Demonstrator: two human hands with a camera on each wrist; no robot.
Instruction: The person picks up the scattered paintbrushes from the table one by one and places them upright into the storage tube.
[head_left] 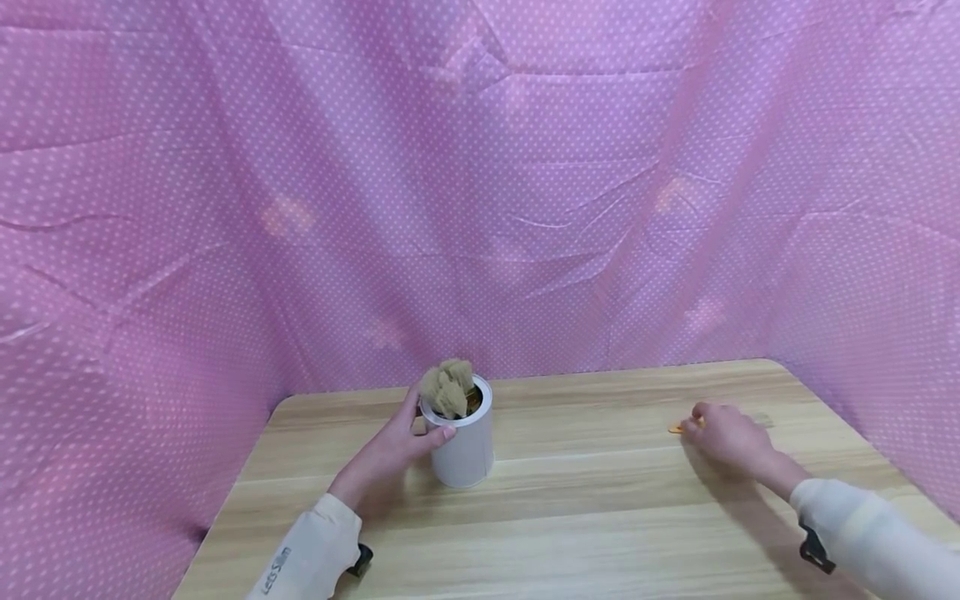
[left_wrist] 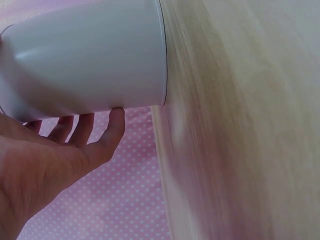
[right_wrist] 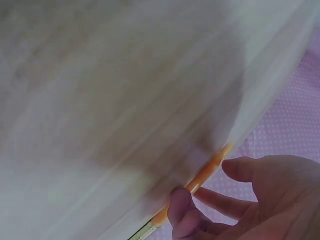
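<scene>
On the table's left half stands a white cylindrical can [head_left: 462,454] with an open top and a pale rim. A crumpled tan bunch, like cloth or paper [head_left: 448,388], sticks up out of it. My left hand [head_left: 397,446] holds the can from its left side, thumb near the rim; in the left wrist view its curled fingers [left_wrist: 116,127] touch the wall. Over at the right, my right hand [head_left: 727,435] has its fingers about the orange handle of a slim paintbrush [right_wrist: 205,174] lying low at the tabletop. The brush's pale end shows beyond the hand.
The light wooden table [head_left: 585,517] has rounded far corners. Pink dotted cloth [head_left: 480,208] hangs behind it and along both sides. Black straps [head_left: 816,550] are worn at both wrists.
</scene>
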